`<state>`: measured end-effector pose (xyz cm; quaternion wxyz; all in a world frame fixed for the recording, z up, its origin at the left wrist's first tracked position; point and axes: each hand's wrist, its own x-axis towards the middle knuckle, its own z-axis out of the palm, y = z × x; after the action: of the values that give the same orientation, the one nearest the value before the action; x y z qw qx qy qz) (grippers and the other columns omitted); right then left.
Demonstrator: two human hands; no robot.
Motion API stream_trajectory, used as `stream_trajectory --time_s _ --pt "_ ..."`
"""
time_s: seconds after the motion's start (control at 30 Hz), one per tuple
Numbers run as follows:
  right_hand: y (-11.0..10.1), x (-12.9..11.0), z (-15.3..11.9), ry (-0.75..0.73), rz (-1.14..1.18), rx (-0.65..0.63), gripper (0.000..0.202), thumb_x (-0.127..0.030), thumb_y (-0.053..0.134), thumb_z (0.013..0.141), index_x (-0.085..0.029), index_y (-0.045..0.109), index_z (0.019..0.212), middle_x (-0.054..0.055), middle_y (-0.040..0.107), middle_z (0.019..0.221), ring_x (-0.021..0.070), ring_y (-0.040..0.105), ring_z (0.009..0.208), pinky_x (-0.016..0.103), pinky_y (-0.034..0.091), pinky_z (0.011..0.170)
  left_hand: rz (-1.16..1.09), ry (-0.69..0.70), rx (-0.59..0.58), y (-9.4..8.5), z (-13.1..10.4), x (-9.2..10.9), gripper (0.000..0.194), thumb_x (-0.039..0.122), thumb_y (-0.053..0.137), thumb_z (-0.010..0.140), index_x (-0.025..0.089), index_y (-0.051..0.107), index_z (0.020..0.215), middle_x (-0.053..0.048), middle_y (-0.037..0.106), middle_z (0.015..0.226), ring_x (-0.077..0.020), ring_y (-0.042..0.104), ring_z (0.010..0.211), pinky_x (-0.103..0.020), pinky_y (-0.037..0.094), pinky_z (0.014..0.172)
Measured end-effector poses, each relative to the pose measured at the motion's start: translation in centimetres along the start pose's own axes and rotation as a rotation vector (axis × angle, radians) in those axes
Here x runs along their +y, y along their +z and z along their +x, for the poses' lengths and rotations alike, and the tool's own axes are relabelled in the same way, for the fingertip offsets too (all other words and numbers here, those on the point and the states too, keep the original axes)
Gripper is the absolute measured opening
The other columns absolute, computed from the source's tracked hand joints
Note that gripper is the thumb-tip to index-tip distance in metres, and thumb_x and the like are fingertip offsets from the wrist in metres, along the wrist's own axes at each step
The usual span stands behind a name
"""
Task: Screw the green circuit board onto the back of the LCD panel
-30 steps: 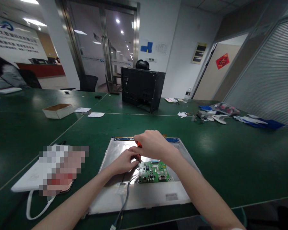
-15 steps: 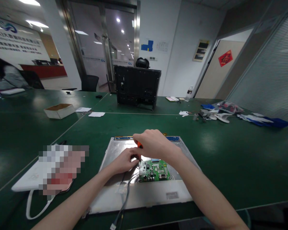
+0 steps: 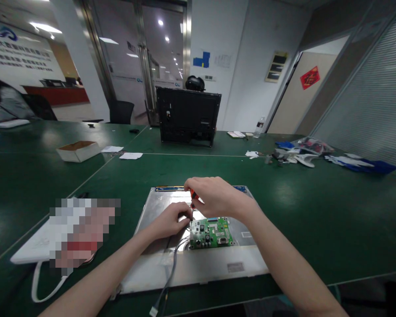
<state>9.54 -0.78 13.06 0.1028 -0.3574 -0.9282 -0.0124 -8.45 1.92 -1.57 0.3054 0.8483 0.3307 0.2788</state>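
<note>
My right hand (image 3: 219,197) is closed around the handle of a small orange and black screwdriver (image 3: 193,194), which points down at the upper left corner of a green circuit board (image 3: 214,233). Thumb and fingertips of my left hand (image 3: 171,220) are pinched together beside the screwdriver's tip at that corner; what they hold, if anything, is hidden. The board lies on the metal back of a flat display panel (image 3: 211,266). A grey cable bundle (image 3: 174,268) runs from the board's left side over the panel's front edge, ending in a white plug (image 3: 154,311).
On the green table, a white device with a cord (image 3: 29,251) lies left, partly blurred out. Farther back are an open cardboard box (image 3: 79,152), a black monitor housing (image 3: 188,116), a bottle (image 3: 259,127) and gloves and bags (image 3: 305,154) at right. A person sits far left.
My right hand has turned slightly on the screwdriver, and more of its handle and shaft shows. My left hand stays at the board's corner. The view has shifted a little.
</note>
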Motion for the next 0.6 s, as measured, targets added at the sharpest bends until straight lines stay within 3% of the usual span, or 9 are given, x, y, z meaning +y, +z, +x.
stream_trajectory --time_s 0.1,0.2,0.33,0.4,0.5,0.6 --pt "0.3 -0.1 0.2 0.005 -0.036 0.022 0.025 -0.021 0.051 0.08 -0.018 0.054 0.104 0.004 0.068 0.094 0.0146 0.058 0.072 0.027 0.022 0.05 0.002 0.0 -0.002 -0.1 0.0 0.3 0.018 0.005 0.052 0.071 0.016 0.063 0.081 -0.001 0.064 0.081 -0.0149 0.057 0.078 -0.025 0.044 0.074" --pt "0.5 -0.3 0.7 0.079 -0.14 0.043 0.02 -0.035 0.052 0.085 -0.019 0.059 0.094 0.004 0.068 0.079 0.0143 0.056 0.063 0.028 0.018 0.05 0.0 -0.019 -0.016 -0.4 0.0 0.7 0.017 0.005 0.051 0.072 0.016 0.063 0.079 -0.001 0.064 0.08 -0.0144 0.057 0.076 -0.024 0.044 0.072" --pt "0.7 -0.3 1.1 0.139 -0.195 0.029 0.044 -0.055 0.044 0.088 -0.018 0.063 0.073 0.006 0.063 0.064 0.0152 0.055 0.06 0.028 0.019 0.051 -0.004 -0.034 -0.024 -0.5 0.0 1.1 0.017 0.006 0.05 0.072 0.015 0.063 0.078 -0.001 0.065 0.078 -0.014 0.058 0.074 -0.024 0.044 0.07" --pt "0.6 -0.2 1.0 0.124 -0.146 0.046 0.038 -0.051 0.049 0.086 -0.018 0.063 0.076 0.006 0.065 0.072 0.0154 0.056 0.065 0.028 0.021 0.052 -0.01 -0.033 -0.025 -0.5 0.0 1.0 0.016 0.007 0.05 0.072 0.015 0.063 0.078 -0.002 0.064 0.08 -0.0144 0.058 0.076 -0.024 0.044 0.071" --pt "0.1 0.1 0.5 0.039 0.001 0.037 0.019 -0.033 0.057 0.08 -0.019 0.059 0.093 0.004 0.066 0.093 0.0142 0.057 0.075 0.026 0.027 0.055 -0.017 -0.027 -0.018 -0.5 0.0 0.8 0.016 0.007 0.051 0.072 0.015 0.063 0.08 -0.002 0.064 0.082 -0.015 0.057 0.077 -0.025 0.045 0.073" --pt "-0.2 0.4 0.2 0.007 0.073 -0.026 0.021 -0.02 0.054 0.079 -0.02 0.055 0.1 0.002 0.065 0.098 0.0126 0.056 0.078 0.025 0.029 0.057 -0.001 -0.026 -0.022 -0.5 0.0 0.7 0.018 0.007 0.052 0.071 0.015 0.064 0.081 -0.002 0.064 0.081 -0.0153 0.057 0.077 -0.026 0.044 0.073"
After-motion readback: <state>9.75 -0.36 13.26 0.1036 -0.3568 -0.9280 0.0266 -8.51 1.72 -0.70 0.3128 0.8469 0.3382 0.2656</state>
